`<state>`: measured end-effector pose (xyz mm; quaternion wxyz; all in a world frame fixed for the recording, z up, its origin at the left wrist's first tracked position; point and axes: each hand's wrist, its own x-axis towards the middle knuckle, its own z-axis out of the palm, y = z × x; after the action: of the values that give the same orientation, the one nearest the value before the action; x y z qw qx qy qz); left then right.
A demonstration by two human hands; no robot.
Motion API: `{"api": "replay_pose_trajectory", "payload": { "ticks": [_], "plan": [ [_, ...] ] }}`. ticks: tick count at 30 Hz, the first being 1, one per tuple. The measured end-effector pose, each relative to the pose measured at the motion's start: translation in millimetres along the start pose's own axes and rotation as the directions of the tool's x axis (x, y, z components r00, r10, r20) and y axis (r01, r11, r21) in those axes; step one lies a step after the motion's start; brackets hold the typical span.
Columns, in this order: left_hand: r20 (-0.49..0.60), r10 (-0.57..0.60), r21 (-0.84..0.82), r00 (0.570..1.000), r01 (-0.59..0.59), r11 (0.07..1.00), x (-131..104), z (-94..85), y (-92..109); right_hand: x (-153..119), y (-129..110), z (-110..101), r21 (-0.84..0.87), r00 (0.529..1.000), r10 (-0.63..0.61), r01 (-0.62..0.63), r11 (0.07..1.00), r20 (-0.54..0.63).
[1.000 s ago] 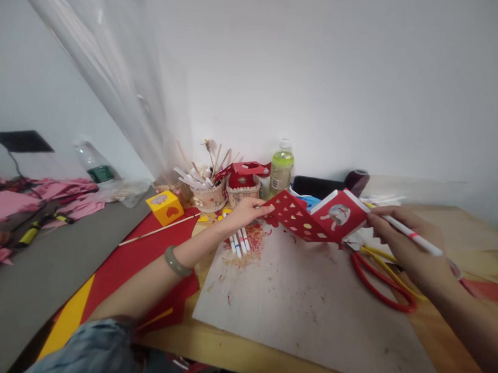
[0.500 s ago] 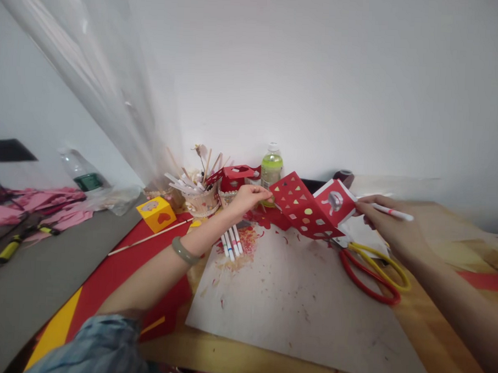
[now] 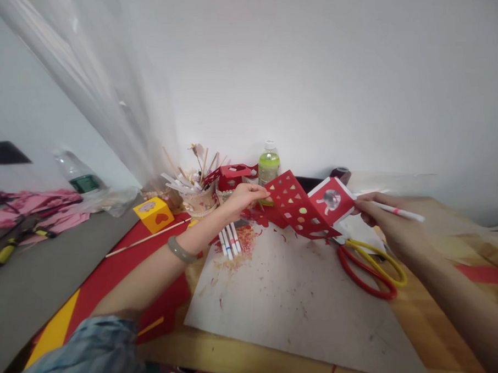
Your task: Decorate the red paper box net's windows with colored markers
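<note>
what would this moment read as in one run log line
left hand: pinching red cut-out paper | right hand: holding its right end plus white marker | scissors: lying near right hand

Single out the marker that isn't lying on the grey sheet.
It's the white marker in the right hand, its end jutting out past the fingers; the other markers lie bunched together on the grey sheet.

Black object (image 3: 309,183) partly hidden behind the red card (image 3: 309,209)
</note>
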<state>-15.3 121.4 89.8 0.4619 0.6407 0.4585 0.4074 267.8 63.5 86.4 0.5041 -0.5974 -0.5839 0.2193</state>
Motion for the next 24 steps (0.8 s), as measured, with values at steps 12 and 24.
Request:
{"api": "replay_pose_trajectory", "payload": {
  "ticks": [12, 24],
  "plan": [
    [0.028, 0.238, 0.534, 0.971, -0.215, 0.817, -84.8, -26.9, -27.1, -53.4, -11.4, -12.5, -0.226, 0.927, -0.015, 0.107, 0.968, 0.375],
    [0.681, 0.407, 0.687, 0.608, -0.724, -0.068, -155.6, 23.1, -57.7, -70.2, -16.3, 88.3, 0.116, 0.783, -0.074, 0.002, 0.993, 0.617]
  ]
}}
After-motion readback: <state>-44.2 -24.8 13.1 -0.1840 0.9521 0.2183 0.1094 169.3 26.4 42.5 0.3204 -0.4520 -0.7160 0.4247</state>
